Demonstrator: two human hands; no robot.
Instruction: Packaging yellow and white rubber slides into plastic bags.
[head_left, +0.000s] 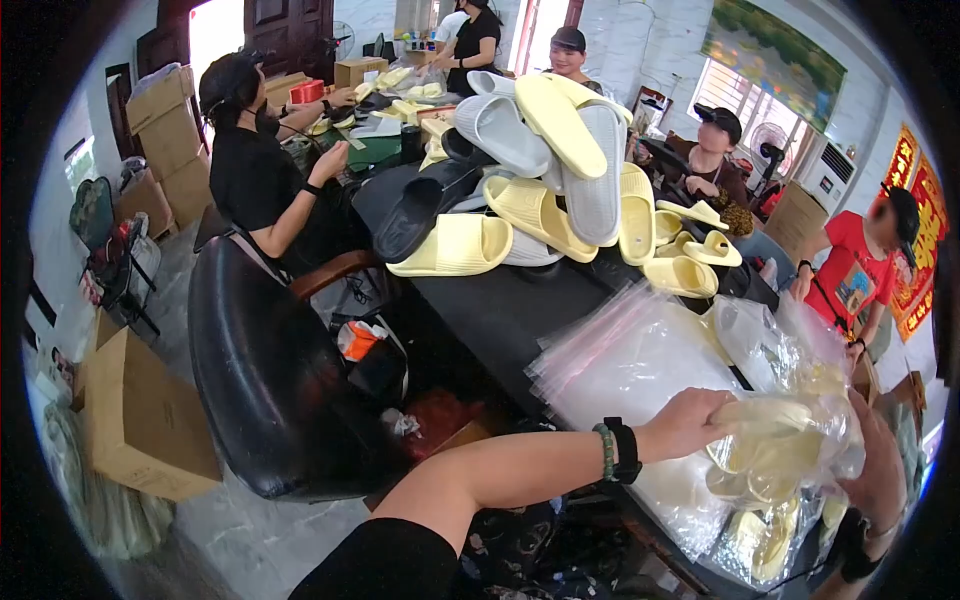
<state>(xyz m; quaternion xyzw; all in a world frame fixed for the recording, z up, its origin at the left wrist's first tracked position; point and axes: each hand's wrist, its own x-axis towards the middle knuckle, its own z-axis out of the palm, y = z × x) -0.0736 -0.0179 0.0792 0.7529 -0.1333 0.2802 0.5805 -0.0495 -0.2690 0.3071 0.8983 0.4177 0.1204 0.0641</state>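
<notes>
My left hand (688, 424) reaches across from the lower middle, its fingers closed at the edge of a pale yellow slipper (765, 415). Clear plastic of a bag (838, 425) wraps around that slipper. On the far side of the bag my right hand (878, 462) grips the plastic, its fingers partly hidden. Below both hands lie more yellow slippers in clear bags (772, 540). A stack of flat, clear zip bags (615, 370) with pink strips spreads on the black table (470, 325), under my left wrist. A bagged light slipper (750, 340) lies just beyond my hands.
Yellow, grey and black slippers form a tall pile (540, 180) farther along the table. A black leather chair (270, 370) stands at the left, with an open cardboard box (145, 415) behind it. Several people sit or stand around the table, one in a red shirt (850, 265) at the right.
</notes>
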